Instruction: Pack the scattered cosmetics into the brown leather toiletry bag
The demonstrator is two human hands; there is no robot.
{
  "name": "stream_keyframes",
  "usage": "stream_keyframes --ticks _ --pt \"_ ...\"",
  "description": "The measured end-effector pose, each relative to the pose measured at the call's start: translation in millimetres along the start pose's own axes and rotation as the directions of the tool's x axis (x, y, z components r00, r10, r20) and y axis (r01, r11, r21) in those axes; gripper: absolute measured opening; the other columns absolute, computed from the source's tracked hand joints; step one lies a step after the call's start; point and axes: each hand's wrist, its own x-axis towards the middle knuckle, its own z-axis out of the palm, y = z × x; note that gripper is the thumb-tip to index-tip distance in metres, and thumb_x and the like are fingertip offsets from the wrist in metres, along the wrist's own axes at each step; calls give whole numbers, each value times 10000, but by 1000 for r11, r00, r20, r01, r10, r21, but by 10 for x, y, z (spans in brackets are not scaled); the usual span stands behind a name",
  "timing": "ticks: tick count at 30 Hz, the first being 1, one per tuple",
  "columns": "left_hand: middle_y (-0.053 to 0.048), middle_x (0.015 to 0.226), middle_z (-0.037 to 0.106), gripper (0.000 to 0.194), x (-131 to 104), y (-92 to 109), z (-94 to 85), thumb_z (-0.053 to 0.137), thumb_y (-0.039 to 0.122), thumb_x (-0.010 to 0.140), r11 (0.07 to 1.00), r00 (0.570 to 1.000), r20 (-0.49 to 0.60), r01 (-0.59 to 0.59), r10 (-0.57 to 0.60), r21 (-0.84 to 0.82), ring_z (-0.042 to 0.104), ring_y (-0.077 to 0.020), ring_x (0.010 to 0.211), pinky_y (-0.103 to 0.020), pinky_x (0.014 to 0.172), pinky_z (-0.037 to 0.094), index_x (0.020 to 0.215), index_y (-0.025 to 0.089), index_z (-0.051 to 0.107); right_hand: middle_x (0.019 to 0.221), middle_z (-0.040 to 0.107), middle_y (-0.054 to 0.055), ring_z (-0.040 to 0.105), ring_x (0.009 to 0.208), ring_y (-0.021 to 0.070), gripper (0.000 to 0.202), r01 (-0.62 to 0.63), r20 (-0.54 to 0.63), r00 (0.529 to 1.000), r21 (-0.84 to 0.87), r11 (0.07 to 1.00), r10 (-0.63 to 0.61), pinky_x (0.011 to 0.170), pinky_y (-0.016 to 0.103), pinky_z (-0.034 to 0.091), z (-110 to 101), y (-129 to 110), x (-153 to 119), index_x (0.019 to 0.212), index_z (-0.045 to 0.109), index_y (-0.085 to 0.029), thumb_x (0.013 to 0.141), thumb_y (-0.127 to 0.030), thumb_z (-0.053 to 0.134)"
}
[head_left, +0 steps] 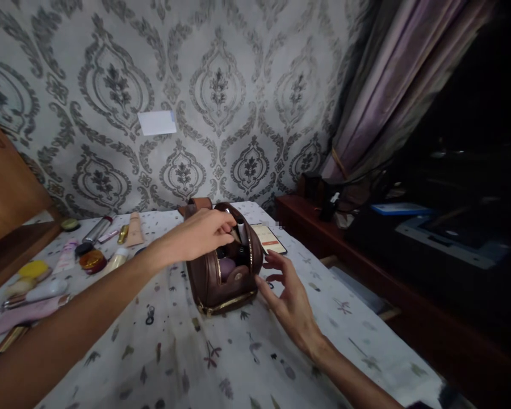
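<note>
A brown leather bag (202, 278) stands unzipped on the patterned cloth, its gold zip teeth showing on both sides of the opening. Over that opening, my left hand (202, 232) has its fingers pinched together; a slim item shows at the fingertips, too small and shadowed to name. Inside the bag lie a purple rounded thing (226, 269), a white item (241, 232) and other dark contents. My right hand (292, 304) is beside the bag's right side, fingers apart and curved, thumb close to the leather. It holds nothing.
Several cosmetics spread across the left, among them an amber jar (92, 261), a peach tube (135, 229) and a yellow round item (33, 270). A lit phone (273, 240) lies right of the bag. Beyond the cloth's right edge runs a dark red wooden piece of furniture (298, 211).
</note>
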Motion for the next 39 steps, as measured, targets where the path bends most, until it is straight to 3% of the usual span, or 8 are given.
stream_keyframes --ticks 5,8,11,15,19,30,34,39 --pt "-51 1035 735 255 -549 -92 5 492 293 925 993 980 -162 112 -116 -36 678 -191 927 -255 710 492 1101 196 651 899 641 49 629 775 189 166 107 -22 994 -18 994 -107 676 322 560 15 -187 -168 1073 550 -229 933 -318 547" --pt "-35 999 735 233 -923 -154 177 473 265 929 977 967 -143 203 -210 -64 673 -178 885 -259 720 485 1074 204 645 733 637 0 615 624 151 91 230 115 966 25 973 -232 570 253 523 112 -286 -287 1019 577 -236 939 -242 535" --pt "-17 962 719 195 -1303 -198 452 456 226 942 974 972 -76 216 -221 -66 658 -170 906 -269 797 478 977 213 648 738 663 3 616 597 142 98 338 290 891 92 937 -350 567 246 513 302 -331 -378 978 606 -234 935 -197 526" --pt "-26 939 703 199 -1743 -299 816 443 200 948 964 964 -20 263 -264 -25 652 -184 912 -288 827 479 939 217 641 787 674 26 634 643 160 147 301 483 806 164 940 -342 584 263 516 618 -402 -433 989 624 -221 938 -200 488" --pt "-32 966 699 199 -2034 -421 955 444 177 944 948 948 -22 319 -318 19 651 -190 927 -297 835 490 949 223 638 826 674 40 634 679 177 169 229 596 746 188 955 -297 606 288 509 895 -561 -435 952 629 -211 911 -186 467" --pt "-55 925 683 226 -2116 -971 681 422 212 956 833 868 -186 496 -462 246 630 -217 939 -308 818 465 888 205 637 769 649 44 593 680 174 233 -155 653 755 267 951 -60 621 274 462 1759 -556 -530 945 635 -156 808 -286 500" --pt "-92 1064 688 213 -2017 -1309 420 416 248 959 691 766 -259 643 -589 329 625 -246 1050 -319 851 457 985 197 621 712 600 23 544 617 159 252 -235 645 764 292 927 -9 563 259 423 1793 -469 -632 928 620 -159 827 -362 508" --pt "-168 1115 691 273 -1826 -1674 264 492 276 914 552 645 -228 752 -729 361 657 -313 1046 -358 799 487 1140 151 579 707 573 9 545 642 157 266 -288 661 750 293 912 24 592 254 420 1740 -472 -647 917 613 -165 833 -398 517"
